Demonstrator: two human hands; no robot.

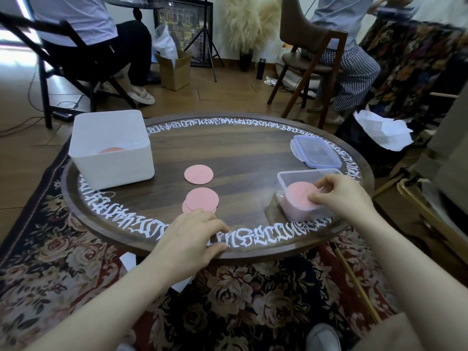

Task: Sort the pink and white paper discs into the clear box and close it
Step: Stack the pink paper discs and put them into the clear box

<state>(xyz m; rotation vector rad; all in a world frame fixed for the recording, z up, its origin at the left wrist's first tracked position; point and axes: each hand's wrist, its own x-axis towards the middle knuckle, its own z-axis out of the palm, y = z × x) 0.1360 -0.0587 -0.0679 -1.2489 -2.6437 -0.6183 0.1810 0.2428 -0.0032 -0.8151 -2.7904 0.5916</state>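
Head view. The right hand is at the clear box, which stands open on the right side of the round table. Thumb and forefinger pinch the near-right edge of a pink disc; the remaining fingers are curled over the box's right rim. The disc sits inside the box mouth, tilted slightly and not yet flat; pink shows below it through the wall, judged to be discs already stacked, though the count cannot be told.

The left hand rests on the near table edge, fingers loosely bent and spread, holding nothing. Its fingertips lie just beside a small overlapping pile of pink discs, which is directly ahead of it. A single pink disc lies farther out, toward the table centre.

The box lid, clear with bluish clips, lies on the table just behind the box, apart from it. A white bin at the far left contains at least one further pink disc. No white discs can be made out.

Assessment: sorting is partway; lid not fitted. The loose discs lie left of the box, nearer the left hand, so that hand is better placed to collect the pile while the right releases its disc.
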